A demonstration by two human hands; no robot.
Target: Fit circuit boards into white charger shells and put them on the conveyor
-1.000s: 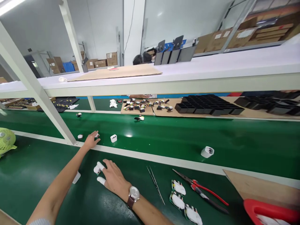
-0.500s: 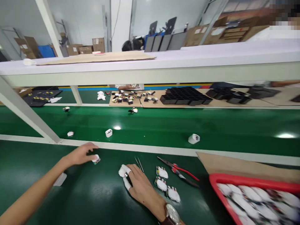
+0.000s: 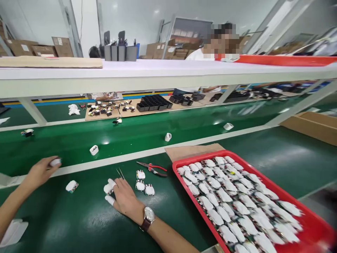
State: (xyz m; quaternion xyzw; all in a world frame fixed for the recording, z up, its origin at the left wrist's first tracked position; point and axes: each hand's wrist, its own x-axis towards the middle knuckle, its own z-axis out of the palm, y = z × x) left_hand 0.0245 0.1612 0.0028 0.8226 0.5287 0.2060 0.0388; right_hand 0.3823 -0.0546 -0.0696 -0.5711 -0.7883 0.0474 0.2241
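Moved since the earlier frame: left hand (image 3: 39,171), from a loose board (image 3: 72,186) to a second board (image 3: 55,162) at the green belt (image 3: 137,135), well left of the red tray (image 3: 313,225); the view also, now taking in most of that tray.

Left hand: thumb and fingers narrow about the second board; whether they bear its weight, cannot tell; arm stretched, presumably because the belt lies past the bench edge.

Right hand (image 3: 126,195): left of the red tray; white covers on thumb and forefinger, likely against bare-skin contact; forefinger at a third board (image 3: 107,189), thumb parted from it, grip loose, so the board appears to rest on the bench.

Three boards (image 3: 140,185): between right hand and red tray, white side up, grouped probably for short reach.

Tweezers (image 3: 120,173), pliers (image 3: 150,166): left of the red tray, pliers nearer; handles point trayward, which would suit a right-hand pickup.

Boards in the red tray: white side up, closely packed, seemingly to save room
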